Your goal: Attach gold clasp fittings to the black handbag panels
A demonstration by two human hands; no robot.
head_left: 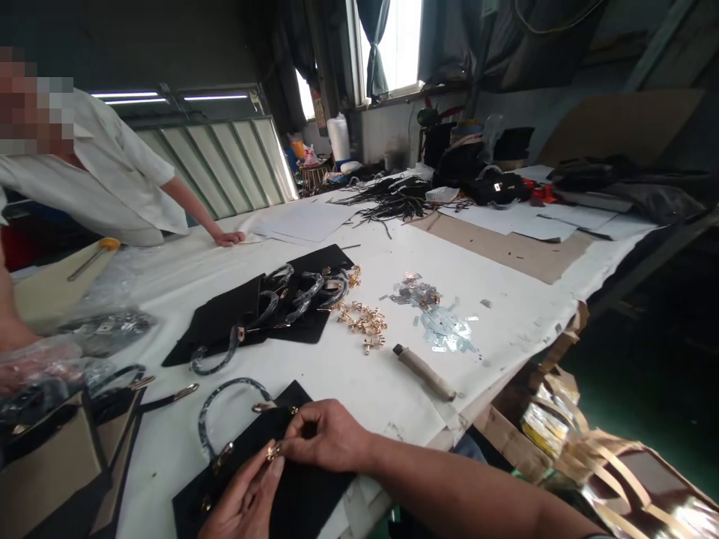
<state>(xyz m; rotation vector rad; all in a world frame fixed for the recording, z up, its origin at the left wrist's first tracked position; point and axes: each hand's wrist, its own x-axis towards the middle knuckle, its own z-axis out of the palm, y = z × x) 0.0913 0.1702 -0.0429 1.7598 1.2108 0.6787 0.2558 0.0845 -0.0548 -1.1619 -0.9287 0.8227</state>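
Over a black panel (314, 494) at the table's near edge, both hands meet at a small gold metal fitting (273, 451). My left hand (247, 490) pinches it from below, thumb and fingers pressed together. The thumb and forefinger of my right hand (326, 438) close on the same piece from the right. A wrapped curved handle (205, 412) is attached to the panel's upper left, with gold hardware at its ends. Beyond lie more black panels with wrapped handles (306, 303), a pile of gold fittings (362, 318) and scattered flat metal plates (443, 322).
A wrapped, dark-tipped tool (424, 372) lies right of the panel. Another person (106, 172) leans on the table at the left. Brown-lined black pieces (48, 464) stand at lower left; black strips (393, 196) lie farther back. Paper bags (612, 479) are at lower right.
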